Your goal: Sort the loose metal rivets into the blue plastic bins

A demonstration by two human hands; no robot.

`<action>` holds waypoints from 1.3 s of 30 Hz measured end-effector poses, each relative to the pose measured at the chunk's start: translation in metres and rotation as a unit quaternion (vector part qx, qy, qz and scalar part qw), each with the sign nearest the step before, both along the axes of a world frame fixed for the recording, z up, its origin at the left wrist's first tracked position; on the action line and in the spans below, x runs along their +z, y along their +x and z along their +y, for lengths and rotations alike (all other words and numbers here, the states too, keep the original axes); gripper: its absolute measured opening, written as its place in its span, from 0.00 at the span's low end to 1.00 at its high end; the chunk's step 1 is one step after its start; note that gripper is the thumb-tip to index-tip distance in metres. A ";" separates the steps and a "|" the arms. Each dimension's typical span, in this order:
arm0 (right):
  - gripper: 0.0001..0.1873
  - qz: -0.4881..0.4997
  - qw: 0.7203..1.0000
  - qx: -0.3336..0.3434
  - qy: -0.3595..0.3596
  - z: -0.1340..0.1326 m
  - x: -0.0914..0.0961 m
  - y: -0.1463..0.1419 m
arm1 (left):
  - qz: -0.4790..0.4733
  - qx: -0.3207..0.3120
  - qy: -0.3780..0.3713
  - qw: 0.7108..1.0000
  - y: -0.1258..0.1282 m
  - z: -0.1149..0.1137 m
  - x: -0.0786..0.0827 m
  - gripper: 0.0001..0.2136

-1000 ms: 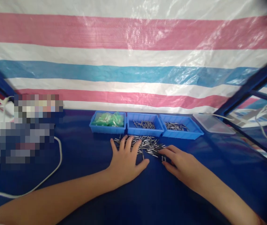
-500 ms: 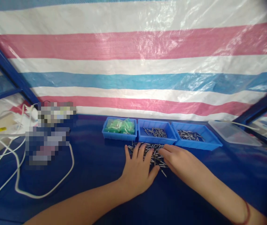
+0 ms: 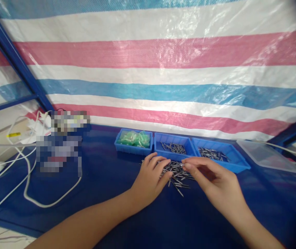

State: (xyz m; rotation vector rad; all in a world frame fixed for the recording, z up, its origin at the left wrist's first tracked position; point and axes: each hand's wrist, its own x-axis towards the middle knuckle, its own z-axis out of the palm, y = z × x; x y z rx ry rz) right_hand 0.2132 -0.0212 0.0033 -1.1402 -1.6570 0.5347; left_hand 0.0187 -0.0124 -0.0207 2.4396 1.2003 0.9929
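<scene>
A loose pile of thin metal blind rivets lies on the blue table in front of the bins. My left hand rests over the pile's left side, open, with its fingers slightly bent and holding nothing. At the pile's right edge, my right hand pinches a small shiny piece between thumb and forefinger. It looks like one of the rivets, mostly hidden by the fingertips. Behind the pile, the middle blue bin and the right blue bin hold more rivets.
The left blue bin contains green packets. A clear plastic lid lies at the right. White cables loop across the table's left side. Striped sheeting hangs behind, between blue frame posts.
My right hand has turned and closed thumb and forefinger in a pinch at the pile's edge. The left hand's spread fingers have bent and drawn in. The view has shifted slightly.
</scene>
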 end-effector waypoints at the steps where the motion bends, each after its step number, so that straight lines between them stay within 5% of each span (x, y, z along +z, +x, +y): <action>1: 0.07 0.049 0.998 0.014 -0.031 -0.001 -0.001 -0.004 | -0.020 -0.001 -0.010 1.000 -0.001 0.000 0.002 0.15; 8: 0.11 0.246 0.946 0.103 -0.184 -0.003 -0.010 -0.029 | -0.246 0.005 -0.204 0.947 0.000 -0.005 0.008 0.09; 15: 0.15 0.243 0.929 0.138 -0.241 -0.010 -0.016 -0.037 | -0.394 -0.001 -0.284 0.874 0.001 -0.005 0.008 0.07; 22: 0.15 0.146 0.946 0.172 -0.231 -0.014 -0.015 -0.041 | -0.372 0.004 -0.276 0.886 -0.001 -0.004 0.012 0.06; 39: 0.11 0.161 0.950 0.157 -0.218 -0.010 -0.015 -0.036 | -0.314 0.006 -0.249 0.916 -0.002 -0.001 0.013 0.07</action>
